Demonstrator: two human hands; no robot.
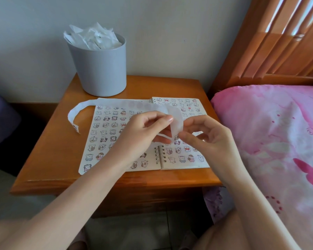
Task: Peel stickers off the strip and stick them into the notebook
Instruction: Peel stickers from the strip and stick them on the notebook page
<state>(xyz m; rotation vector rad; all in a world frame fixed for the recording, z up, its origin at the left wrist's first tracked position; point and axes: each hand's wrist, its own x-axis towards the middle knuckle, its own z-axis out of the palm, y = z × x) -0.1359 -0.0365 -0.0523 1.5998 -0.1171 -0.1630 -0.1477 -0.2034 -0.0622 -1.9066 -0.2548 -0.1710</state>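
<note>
A spiral notebook lies open on the wooden bedside table, both pages covered with several small cartoon stickers. A long white sticker strip runs across the notebook's top edge, curls down at the far left, and bends down between my hands. My left hand pinches the strip above the notebook's middle. My right hand pinches at the strip's lower end, where a small sticker sits at my fingertips. The binding rings show below my hands.
A grey bin stuffed with crumpled white backing paper stands at the table's back left. A bed with a pink cover and a wooden headboard is right beside the table. The wall is close behind.
</note>
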